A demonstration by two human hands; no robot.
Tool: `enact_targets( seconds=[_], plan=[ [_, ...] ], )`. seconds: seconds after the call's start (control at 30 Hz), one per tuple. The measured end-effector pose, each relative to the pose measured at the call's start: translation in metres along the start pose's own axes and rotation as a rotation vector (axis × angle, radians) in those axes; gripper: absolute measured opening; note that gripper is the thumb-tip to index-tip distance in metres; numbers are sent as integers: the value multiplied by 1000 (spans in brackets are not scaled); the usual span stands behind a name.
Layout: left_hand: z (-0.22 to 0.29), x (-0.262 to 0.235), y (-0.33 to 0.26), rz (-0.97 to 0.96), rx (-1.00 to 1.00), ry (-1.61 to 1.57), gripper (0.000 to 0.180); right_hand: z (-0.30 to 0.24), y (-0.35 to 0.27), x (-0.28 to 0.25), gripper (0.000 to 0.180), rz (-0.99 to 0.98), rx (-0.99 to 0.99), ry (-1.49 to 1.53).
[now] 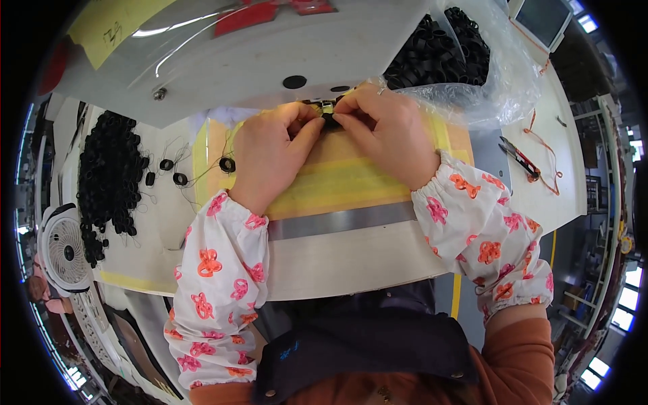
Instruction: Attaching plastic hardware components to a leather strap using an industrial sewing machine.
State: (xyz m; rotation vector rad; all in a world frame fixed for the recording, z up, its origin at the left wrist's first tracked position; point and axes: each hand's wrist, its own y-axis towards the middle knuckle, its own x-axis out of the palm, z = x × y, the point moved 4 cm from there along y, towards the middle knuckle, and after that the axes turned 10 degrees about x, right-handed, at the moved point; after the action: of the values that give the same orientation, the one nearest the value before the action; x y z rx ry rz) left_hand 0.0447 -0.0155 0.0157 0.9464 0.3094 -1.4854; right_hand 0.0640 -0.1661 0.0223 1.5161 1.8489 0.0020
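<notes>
Two bare hands meet over the white counter (pixel 344 260), in front of a big, shiny grey machine cover (pixel 243 67). The left hand (pixel 271 148) pinches one side of a small black band (pixel 330 121) with thumb and finger, and the right hand (pixel 388 125) pinches the other side the same way. The band sits between the fingertips, close to a little silver metal machine foot (pixel 327 106), above a flat board with yellow tape (pixel 324 185). Fingers hide most of the band, so I cannot tell its whole shape or if it touches the foot.

The band looks very light. It is likely soft and bendy, and hard to break, but it is so small that it could twist or slip away. The two outer ends seem best to hold, with fingertips kept clear of the metal.

On the left, a few loose black rings with thin threads (pixel 180 179) lie near a big pile of black rings (pixel 108 179). On the right are a clear plastic bag (pixel 516 88) of black rings and dark metal snips (pixel 518 158).
</notes>
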Motion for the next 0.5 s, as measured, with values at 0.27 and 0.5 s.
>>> enact_targets(
  seconds=[0.27, 0.5],
  plan=[
    [7, 5, 5, 22, 46, 5, 12, 3, 2, -2, 7, -24, 32, -26],
    [-5, 6, -4, 87, 165, 80, 15, -23, -10, 12, 19, -246, -44, -84]
  ],
)
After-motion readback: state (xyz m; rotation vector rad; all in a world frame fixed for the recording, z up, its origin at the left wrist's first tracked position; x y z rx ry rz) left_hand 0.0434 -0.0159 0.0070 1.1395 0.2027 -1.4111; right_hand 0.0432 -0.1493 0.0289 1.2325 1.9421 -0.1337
